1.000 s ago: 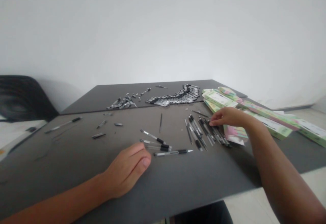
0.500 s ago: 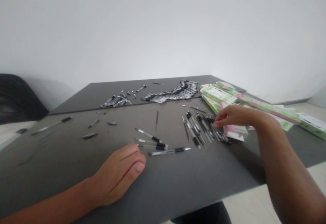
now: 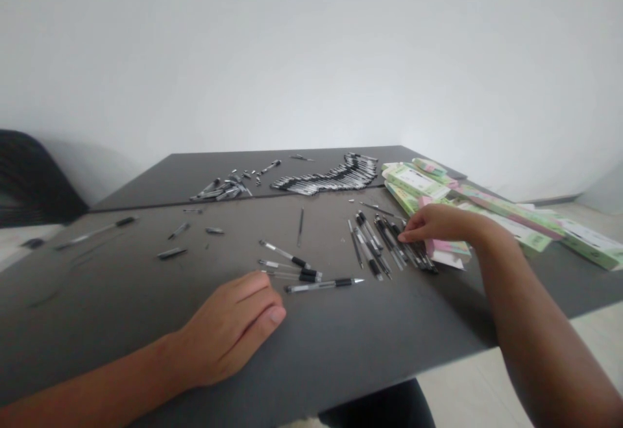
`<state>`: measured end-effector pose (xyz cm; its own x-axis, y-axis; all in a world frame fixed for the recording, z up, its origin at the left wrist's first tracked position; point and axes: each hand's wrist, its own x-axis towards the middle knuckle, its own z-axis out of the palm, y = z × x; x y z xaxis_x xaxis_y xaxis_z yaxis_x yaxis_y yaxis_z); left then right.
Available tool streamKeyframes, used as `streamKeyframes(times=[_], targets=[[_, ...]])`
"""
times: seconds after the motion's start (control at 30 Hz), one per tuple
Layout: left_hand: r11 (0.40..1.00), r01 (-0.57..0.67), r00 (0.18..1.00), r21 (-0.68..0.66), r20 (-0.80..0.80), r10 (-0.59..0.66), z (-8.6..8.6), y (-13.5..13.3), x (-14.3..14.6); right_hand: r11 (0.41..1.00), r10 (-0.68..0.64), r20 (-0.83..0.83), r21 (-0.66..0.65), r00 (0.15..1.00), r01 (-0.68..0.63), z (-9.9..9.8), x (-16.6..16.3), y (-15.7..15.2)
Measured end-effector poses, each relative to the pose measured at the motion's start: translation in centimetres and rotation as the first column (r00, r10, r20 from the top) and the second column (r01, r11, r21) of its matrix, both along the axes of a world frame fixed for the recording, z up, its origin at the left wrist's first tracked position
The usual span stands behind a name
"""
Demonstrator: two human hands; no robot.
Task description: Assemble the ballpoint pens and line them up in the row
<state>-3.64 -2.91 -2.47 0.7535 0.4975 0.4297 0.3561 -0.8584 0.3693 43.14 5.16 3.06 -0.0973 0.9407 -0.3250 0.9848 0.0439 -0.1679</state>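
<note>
My left hand (image 3: 238,330) rests on the dark table, its fingers curled together and nothing showing in them. Just beyond its knuckles lie clear-barrelled pens with black grips, and a pen with a silver tip (image 3: 324,286) lies to their right. My right hand (image 3: 440,223) reaches over a group of pens, with its thumb and fingertips pinched at a dark pen (image 3: 407,241) on the group's right side. The hand partly covers that pen. Several more pens (image 3: 372,246) lie side by side to the left of these fingertips.
Green and pink cartons (image 3: 516,210) lie along the right side. A long row of pens (image 3: 331,178) and a heap of pen parts (image 3: 226,189) occupy the table's far part. Loose caps (image 3: 172,253) and a pen (image 3: 97,233) lie left. A black chair (image 3: 34,178) stands beyond.
My right hand has shifted slightly left and toward me over the pens. My left hand has moved a little to the right on the table.
</note>
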Motion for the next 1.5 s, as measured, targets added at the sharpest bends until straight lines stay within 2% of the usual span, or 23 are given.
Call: streamKeyframes(times=[0.27, 0.47, 0.53, 0.63, 0.7, 0.8, 0.87, 0.93, 1.0, 1.1, 1.2, 1.3, 1.4, 1.47, 1.5], targets=[[1.000, -0.016, 1.000, -0.003, 0.018, 0.016, 0.0, -0.2, 0.1, 0.999, -0.026, 0.032, -0.034, 0.999, 0.027, 0.2, -1.2, -0.1], [0.999, -0.038, 0.999, -0.008, 0.026, 0.039, 0.0, 0.0, 0.2, 0.996, -0.079, 0.046, 0.054, 0.996, 0.077, 0.6, -1.9, -0.2], [0.999, -0.048, 0.999, -0.018, 0.024, 0.048, 0.0, 0.0, 0.2, 0.985, -0.091, -0.025, 0.147, 0.995, 0.094, 1.0, -2.2, -0.4], [0.996, -0.085, 0.996, -0.042, 0.022, 0.086, -0.1, 0.1, 0.2, 0.944, -0.080, -0.275, 0.287, 0.958, 0.161, 1.6, -3.4, -1.2], [0.990, -0.128, 0.991, -0.067, 0.040, 0.131, 0.0, 0.2, 0.3, 0.919, -0.033, -0.479, 0.331, 0.877, 0.215, 1.9, -5.5, -1.9], [0.975, -0.187, 0.975, -0.124, 0.096, 0.199, 0.2, 0.5, 0.4, 0.910, 0.111, -0.747, 0.341, 0.655, 0.236, 1.9, -10.6, -3.2], [0.958, -0.220, 0.959, -0.182, 0.142, 0.247, 0.3, 0.7, 0.4, 0.947, 0.195, -0.816, 0.301, 0.544, 0.112, 1.4, -14.8, -3.8], [0.939, -0.238, 0.936, -0.250, 0.199, 0.291, 0.4, 1.0, 0.3, 0.974, 0.214, -0.864, 0.225, 0.456, -0.032, 0.6, -18.7, -4.0], [0.920, -0.240, 0.910, -0.310, 0.258, 0.324, 0.4, 1.3, 0.2, 0.979, 0.200, -0.913, 0.177, 0.355, -0.097, -0.5, -21.7, -3.9], [0.893, -0.250, 0.876, -0.375, 0.306, 0.374, 0.2, 1.6, 0.1, 0.975, 0.205, -0.942, 0.174, 0.264, -0.138, -2.3, -24.0, -3.8], [0.881, -0.257, 0.861, -0.398, 0.320, 0.396, -0.2, 1.6, 0.1, 0.969, 0.224, -0.943, 0.188, 0.248, -0.160, -3.6, -24.3, -4.3], [0.892, -0.251, 0.873, -0.376, 0.310, 0.377, -0.4, 1.4, 0.2, 0.952, 0.302, -0.907, 0.272, 0.292, -0.140, -4.0, -24.3, -5.2], [0.896, -0.249, 0.880, -0.367, 0.300, 0.367, -0.3, 1.2, 0.2, 0.892, 0.452, -0.813, 0.405, 0.366, -0.202, -3.3, -24.1, -5.3], [0.893, -0.258, 0.881, -0.368, 0.290, 0.374, -0.2, 1.1, 0.1, 0.878, 0.479, -0.776, 0.423, 0.410, -0.224, -2.2, -22.8, -4.2], [0.890, -0.268, 0.878, -0.368, 0.288, 0.383, -0.2, 1.1, 0.1, 0.885, 0.464, -0.766, 0.425, 0.446, -0.190, -1.5, -21.6, -3.4]])
